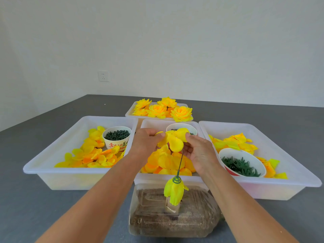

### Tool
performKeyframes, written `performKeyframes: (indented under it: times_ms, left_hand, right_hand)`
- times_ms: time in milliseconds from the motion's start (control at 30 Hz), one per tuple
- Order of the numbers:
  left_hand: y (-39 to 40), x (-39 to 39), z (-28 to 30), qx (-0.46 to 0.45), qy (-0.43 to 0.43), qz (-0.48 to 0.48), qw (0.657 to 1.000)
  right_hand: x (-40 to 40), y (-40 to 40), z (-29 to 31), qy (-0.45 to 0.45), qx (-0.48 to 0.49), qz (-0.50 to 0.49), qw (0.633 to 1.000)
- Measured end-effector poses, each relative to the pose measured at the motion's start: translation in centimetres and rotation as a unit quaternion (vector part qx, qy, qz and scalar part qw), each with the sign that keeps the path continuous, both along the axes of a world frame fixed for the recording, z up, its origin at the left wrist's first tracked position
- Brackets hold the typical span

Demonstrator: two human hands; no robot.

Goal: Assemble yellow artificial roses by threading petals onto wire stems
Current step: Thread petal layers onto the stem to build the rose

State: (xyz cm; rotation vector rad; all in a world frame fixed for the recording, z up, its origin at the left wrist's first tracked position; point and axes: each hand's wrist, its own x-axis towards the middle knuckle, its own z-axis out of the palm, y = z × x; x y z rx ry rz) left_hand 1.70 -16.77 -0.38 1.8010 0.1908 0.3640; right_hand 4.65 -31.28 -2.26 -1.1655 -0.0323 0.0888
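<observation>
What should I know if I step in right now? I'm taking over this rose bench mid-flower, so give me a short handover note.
Left hand and right hand both pinch a yellow petal layer at the top of the wire stem.
The stem's lower end carries a closed bud under a green cap, over a clear box.
Done: finished roses in the far tray.
Left: slide this layer down; loose petals wait in the middle tray.

Grey table (52, 207), four white trays (52, 172) on it, clear plastic box (157, 221) nearest
</observation>
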Motion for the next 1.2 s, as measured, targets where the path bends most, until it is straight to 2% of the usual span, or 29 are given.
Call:
performKeyframes:
  times_ms: [100,267,367,433,533,600,633,667,733,867,967,1033,1133,1167,1200]
  left_hand:
    - [0.6,0.2,-0.4,-0.023,0.009,0.006,1.0]
    - [1.1,0.8,-1.0,0.036,-0.013,0.064,0.997]
    - [1.5,1.3,-1.4,0.023,-0.016,0.113,0.993]
    - [1.7,1.6,-1.5,-0.005,-0.006,0.136,0.991]
    - [1.8,1.9,-1.7,-0.006,0.016,0.145,0.989]
    - [1.8,1.9,-1.7,0.016,0.026,0.148,0.988]
    - [1.8,1.9,-1.8,0.025,0.027,0.149,0.988]
    - [1.8,1.8,-1.9,0.032,0.025,0.149,0.988]
    - [1.7,1.6,-2.0,0.044,0.015,0.148,0.988]
    - [1.4,1.2,-2.2,0.089,0.011,0.142,0.986]
    - [1.1,1.0,-2.2,0.123,0.01,0.145,0.982]
    - [0.8,0.8,-2.2,0.152,0.01,0.147,0.977]
    - [0.5,0.7,-2.3,0.223,0.009,0.161,0.962]
    - [0.4,0.6,-2.2,0.238,0.012,0.159,0.958]
    - [0.3,0.5,-2.2,0.259,0.024,0.149,0.954]
  right_hand:
    - [0.3,0.0,-0.1,0.009,-0.024,0.0,1.0]
    - [1.1,-0.1,-0.2,-0.043,-0.174,-0.062,0.982]
    - [1.5,-0.1,-0.4,-0.056,-0.259,-0.037,0.964]
    - [1.7,-0.3,-0.4,-0.113,-0.408,0.016,0.906]
    - [2.0,-0.1,-0.6,-0.168,-0.608,0.121,0.766]
    - [2.0,0.6,-1.0,-0.172,-0.687,0.143,0.691]
    - [2.0,1.0,-1.1,-0.174,-0.712,0.14,0.665]
    - [1.9,1.2,-1.3,-0.175,-0.723,0.135,0.655]
    - [2.0,1.0,-1.4,-0.163,-0.71,0.121,0.675]
    - [1.9,-0.2,-0.5,-0.138,-0.618,0.069,0.771]
    - [1.9,-1.1,0.4,-0.119,-0.58,0.016,0.805]
    - [1.7,-1.8,1.0,-0.135,-0.573,-0.024,0.808]
    - [1.5,-3.0,1.8,-0.177,-0.609,-0.099,0.767]
    - [1.5,-3.4,1.9,-0.185,-0.6,-0.119,0.769]
    - [1.6,-3.8,2.0,-0.187,-0.571,-0.13,0.789]
